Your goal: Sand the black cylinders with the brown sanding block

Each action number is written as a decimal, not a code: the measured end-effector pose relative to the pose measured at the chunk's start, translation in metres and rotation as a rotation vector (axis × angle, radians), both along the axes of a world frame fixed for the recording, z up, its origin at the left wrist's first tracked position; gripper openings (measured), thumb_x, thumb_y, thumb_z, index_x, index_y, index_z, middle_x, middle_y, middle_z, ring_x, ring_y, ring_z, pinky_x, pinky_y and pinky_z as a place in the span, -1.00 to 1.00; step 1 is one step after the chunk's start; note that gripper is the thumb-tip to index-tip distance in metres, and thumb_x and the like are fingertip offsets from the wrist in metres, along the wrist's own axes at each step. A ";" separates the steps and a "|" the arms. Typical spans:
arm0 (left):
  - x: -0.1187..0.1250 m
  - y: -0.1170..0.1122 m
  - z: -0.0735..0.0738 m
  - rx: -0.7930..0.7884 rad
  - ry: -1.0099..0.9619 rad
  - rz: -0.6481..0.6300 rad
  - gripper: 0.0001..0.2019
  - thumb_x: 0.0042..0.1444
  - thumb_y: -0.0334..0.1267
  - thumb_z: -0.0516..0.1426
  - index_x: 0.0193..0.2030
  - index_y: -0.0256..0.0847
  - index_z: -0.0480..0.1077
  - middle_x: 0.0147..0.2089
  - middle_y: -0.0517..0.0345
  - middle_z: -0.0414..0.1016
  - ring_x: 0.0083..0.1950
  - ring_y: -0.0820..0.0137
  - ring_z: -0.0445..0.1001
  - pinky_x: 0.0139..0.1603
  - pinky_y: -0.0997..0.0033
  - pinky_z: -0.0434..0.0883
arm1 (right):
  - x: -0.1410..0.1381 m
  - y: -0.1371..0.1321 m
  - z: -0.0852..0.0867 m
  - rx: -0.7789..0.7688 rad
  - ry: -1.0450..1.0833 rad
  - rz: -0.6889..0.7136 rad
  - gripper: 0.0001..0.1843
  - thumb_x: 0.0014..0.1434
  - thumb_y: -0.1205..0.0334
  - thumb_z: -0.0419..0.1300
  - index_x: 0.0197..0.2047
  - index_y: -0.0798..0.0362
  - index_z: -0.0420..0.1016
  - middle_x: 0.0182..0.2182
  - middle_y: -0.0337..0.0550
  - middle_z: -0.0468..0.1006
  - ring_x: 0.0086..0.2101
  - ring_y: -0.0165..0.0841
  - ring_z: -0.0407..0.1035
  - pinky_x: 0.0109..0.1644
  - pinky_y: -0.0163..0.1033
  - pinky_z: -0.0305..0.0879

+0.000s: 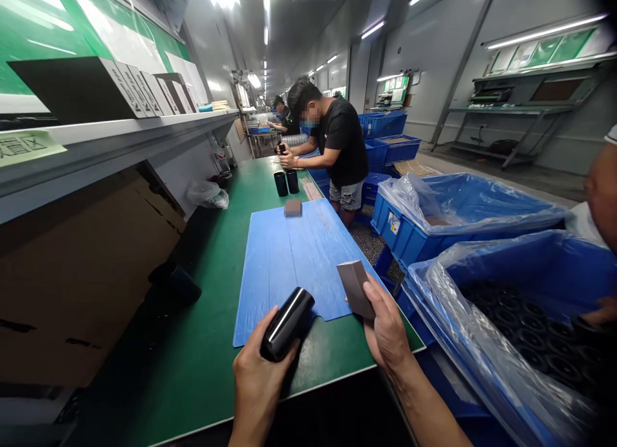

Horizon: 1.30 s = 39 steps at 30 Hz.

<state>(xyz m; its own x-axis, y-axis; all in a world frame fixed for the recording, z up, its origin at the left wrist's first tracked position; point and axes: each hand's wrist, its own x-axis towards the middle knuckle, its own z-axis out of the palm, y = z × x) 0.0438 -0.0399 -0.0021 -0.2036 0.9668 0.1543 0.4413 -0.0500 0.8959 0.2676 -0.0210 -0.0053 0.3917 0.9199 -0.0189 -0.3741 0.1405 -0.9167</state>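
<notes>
Head view, near end of a long green bench (212, 254). Item one: left hand (255, 376), fingers wrapped closed round the near end of a glossy black cylinder (288, 323). The cylinder is held just above the bench edge; its long axis runs from the palm up and to the right, with the far end over the near edge of a blue mat (294, 254). Item two: right hand (385, 328), fingers and thumb pinched on a flat grey-brown folded piece (355, 285), held upright over the mat's near right corner. Further along: a small brown block (292, 207) on the mat, two upright black cylinders (286, 182), and a co-worker (342, 145). To the right are plastic-lined blue bins (414, 241).
</notes>
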 end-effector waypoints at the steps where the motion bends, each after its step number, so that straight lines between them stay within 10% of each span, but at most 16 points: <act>1: -0.001 -0.001 0.003 -0.009 -0.039 0.009 -0.38 -0.12 -0.06 0.42 0.15 -0.05 0.51 0.10 0.07 0.61 0.14 0.02 0.56 0.21 0.06 0.47 | 0.000 0.000 -0.001 -0.004 0.001 0.008 -0.40 0.27 -0.13 0.17 0.27 -0.02 0.43 0.20 -0.06 0.49 0.18 -0.01 0.39 0.18 0.10 0.43; 15: -0.012 -0.015 0.003 0.147 -0.410 0.106 -0.25 -0.17 -0.02 0.46 0.19 -0.10 0.40 0.21 0.03 0.51 0.22 0.08 0.49 0.17 0.26 0.48 | 0.000 0.000 -0.007 -0.085 0.120 -0.042 -0.35 0.10 -0.14 0.34 0.17 0.02 0.53 -0.04 -0.07 0.66 -0.01 0.03 0.54 0.03 0.06 0.57; 29: -0.009 -0.011 0.004 0.093 -0.214 0.052 -0.34 -0.10 -0.04 0.41 0.16 -0.15 0.45 0.09 0.00 0.58 0.11 0.09 0.55 0.20 0.16 0.46 | 0.001 -0.001 -0.006 -0.044 0.148 -0.039 -0.38 0.15 -0.12 0.30 0.19 0.04 0.51 0.03 -0.07 0.63 0.03 -0.02 0.51 0.04 0.01 0.55; 39: -0.003 -0.005 -0.005 0.108 0.101 -0.013 -0.43 -0.05 -0.04 0.39 0.11 -0.12 0.46 0.03 0.06 0.62 0.01 0.14 0.61 0.07 0.18 0.52 | 0.001 -0.003 0.003 0.144 -0.556 0.048 -0.46 0.34 -0.10 0.11 0.31 -0.11 0.38 0.34 -0.18 0.32 0.35 -0.16 0.13 0.48 0.07 -0.07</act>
